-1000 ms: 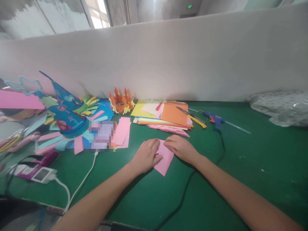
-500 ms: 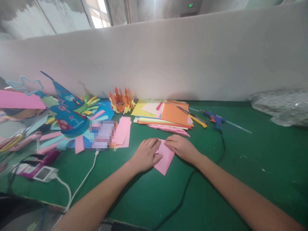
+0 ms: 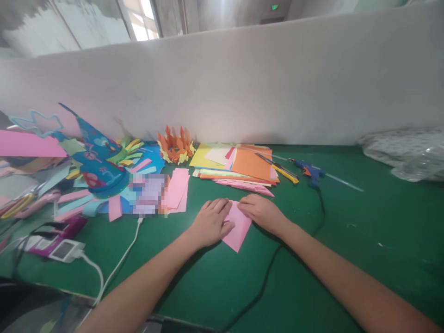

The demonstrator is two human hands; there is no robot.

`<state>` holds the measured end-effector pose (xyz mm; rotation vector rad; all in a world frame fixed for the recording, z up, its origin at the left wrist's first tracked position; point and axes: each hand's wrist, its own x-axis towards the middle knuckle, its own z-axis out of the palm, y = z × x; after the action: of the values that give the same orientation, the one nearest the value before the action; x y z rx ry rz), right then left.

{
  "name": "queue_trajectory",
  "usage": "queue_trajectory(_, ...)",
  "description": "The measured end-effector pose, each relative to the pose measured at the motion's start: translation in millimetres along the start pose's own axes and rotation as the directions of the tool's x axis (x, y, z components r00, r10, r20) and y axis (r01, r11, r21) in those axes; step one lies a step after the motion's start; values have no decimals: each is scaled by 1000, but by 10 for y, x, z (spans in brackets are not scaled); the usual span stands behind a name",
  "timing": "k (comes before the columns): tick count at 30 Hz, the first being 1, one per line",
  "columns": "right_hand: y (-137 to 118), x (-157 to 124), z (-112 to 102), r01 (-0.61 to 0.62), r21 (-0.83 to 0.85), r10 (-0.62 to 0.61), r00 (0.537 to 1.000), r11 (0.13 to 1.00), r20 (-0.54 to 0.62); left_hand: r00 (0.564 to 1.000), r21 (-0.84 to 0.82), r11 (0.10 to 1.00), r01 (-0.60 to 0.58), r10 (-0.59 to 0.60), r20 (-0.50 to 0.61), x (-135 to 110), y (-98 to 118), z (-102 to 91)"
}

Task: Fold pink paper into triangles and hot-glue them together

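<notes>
While the left hand (image 3: 212,224) lies flat, fingers stretched over the left side of the pink sheet (image 3: 238,229), the right hand (image 3: 263,213) rests its bent fingers on the sheet's far right edge; whether they pinch it, I cannot tell. The sheet lies on the green table (image 3: 204,286) between the two hands, one corner pointing toward the person. Just beyond is a paper stack (image 3: 251,165), with folded pink pieces (image 3: 244,186) along its near edge and a yellow cutter (image 3: 286,173) at its right side. Right of that lies a blue glue gun (image 3: 312,173), its black cord (image 3: 266,275) passing under the right forearm. Left of the stack are pink slips (image 3: 178,189), an orange crown (image 3: 176,147) and, farther left, a blue hat (image 3: 102,172).
</notes>
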<state>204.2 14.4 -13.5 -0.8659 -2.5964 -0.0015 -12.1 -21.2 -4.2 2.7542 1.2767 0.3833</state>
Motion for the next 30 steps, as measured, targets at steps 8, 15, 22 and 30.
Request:
queue_trajectory(8,19,12,-47,71,-59,-70,997,996,15,999,7,1000,25,-25,-39,-1,0,-25)
queue_trajectory(15,68,-25,-8,104,-83,-104,995,991,6,998,9,999,38,-37,-44,1,14,-35)
queue_trajectory(22,65,5,-25,117,-72,-116,993,991,12,996,29,997,75,-74,-52,3,19,-30)
queue_trajectory(30,29,35,-131,118,8,-118,993,993,-4,995,26,995,95,-94,-38,-1,16,-29)
